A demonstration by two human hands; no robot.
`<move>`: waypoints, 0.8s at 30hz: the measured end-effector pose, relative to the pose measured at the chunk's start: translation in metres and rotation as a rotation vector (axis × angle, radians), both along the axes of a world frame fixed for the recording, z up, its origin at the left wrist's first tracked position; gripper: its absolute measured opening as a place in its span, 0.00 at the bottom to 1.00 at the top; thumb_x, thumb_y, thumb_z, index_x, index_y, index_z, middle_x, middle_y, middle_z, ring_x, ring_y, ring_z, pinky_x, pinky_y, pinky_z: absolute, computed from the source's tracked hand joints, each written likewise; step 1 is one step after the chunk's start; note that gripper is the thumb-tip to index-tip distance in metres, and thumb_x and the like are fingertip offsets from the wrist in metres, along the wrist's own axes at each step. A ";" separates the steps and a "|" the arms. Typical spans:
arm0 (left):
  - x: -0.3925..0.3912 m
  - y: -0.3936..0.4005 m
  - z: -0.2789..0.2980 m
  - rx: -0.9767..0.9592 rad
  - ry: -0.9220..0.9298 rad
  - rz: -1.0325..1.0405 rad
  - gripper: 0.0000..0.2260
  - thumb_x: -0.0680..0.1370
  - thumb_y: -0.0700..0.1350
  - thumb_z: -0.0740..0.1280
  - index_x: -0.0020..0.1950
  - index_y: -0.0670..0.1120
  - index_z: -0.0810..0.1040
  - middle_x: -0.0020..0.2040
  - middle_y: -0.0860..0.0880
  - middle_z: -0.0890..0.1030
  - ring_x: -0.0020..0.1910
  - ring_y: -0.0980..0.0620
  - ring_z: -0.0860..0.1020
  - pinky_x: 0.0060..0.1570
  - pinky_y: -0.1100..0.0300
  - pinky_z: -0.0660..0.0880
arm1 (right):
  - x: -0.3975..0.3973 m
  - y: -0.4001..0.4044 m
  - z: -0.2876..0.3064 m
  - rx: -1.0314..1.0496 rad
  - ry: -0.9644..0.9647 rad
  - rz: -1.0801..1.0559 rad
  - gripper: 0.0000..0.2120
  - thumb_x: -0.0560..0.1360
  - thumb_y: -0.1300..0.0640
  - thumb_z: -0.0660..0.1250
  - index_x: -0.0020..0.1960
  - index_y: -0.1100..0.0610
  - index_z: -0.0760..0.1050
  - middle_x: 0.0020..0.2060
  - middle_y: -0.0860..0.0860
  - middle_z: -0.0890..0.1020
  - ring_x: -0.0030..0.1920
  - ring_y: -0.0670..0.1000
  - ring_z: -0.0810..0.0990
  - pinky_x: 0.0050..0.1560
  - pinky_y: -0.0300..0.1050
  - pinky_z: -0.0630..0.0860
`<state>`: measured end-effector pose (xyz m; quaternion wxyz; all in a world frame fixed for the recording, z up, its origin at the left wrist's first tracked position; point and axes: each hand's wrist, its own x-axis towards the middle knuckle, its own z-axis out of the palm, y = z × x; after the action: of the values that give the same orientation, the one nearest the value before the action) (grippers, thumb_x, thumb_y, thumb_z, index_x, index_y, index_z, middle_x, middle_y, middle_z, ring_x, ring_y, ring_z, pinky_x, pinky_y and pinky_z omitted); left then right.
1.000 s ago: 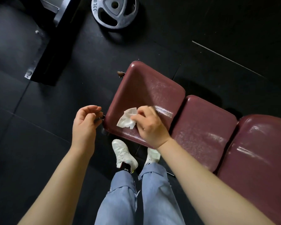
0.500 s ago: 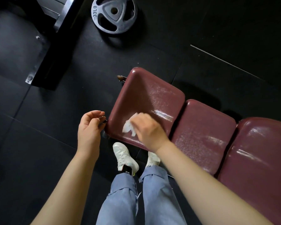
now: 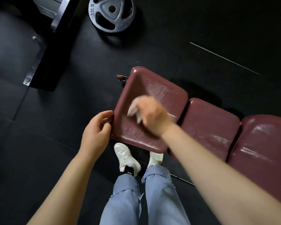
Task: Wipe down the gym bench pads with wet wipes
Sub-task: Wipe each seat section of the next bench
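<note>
- The right hand (image 3: 151,117), blurred, holds a white wipe (image 3: 134,111) on the end pad (image 3: 152,90) of the maroon bench.
- The left hand (image 3: 96,132), fingers curled, seems to touch that pad's left edge.
- A weight plate (image 3: 111,13) lies on the black floor (image 3: 217,21).

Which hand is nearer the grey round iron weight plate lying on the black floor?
Left. The left hand sits at the near-left edge of the maroon end pad, below the grey round iron weight plate; the right hand, holding the white wipe, is further right.

Gym: black rubber floor (image 3: 201,21), weight plate (image 3: 111,14), maroon padded bench (image 3: 209,124).
</note>
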<state>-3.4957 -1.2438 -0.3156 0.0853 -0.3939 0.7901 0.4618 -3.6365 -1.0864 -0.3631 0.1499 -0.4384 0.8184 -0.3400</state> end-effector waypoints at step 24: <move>-0.006 0.014 0.009 -0.199 -0.056 -0.197 0.22 0.78 0.37 0.62 0.72 0.50 0.72 0.64 0.58 0.72 0.59 0.65 0.68 0.51 0.75 0.63 | 0.075 0.053 -0.019 0.061 0.047 -0.307 0.08 0.71 0.70 0.63 0.49 0.63 0.76 0.44 0.59 0.78 0.44 0.59 0.74 0.47 0.55 0.75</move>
<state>-3.5018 -1.2301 -0.3066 0.1127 -0.3335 0.8643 0.3593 -3.5612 -1.0339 -0.3816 0.0902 -0.3115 0.8890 -0.3233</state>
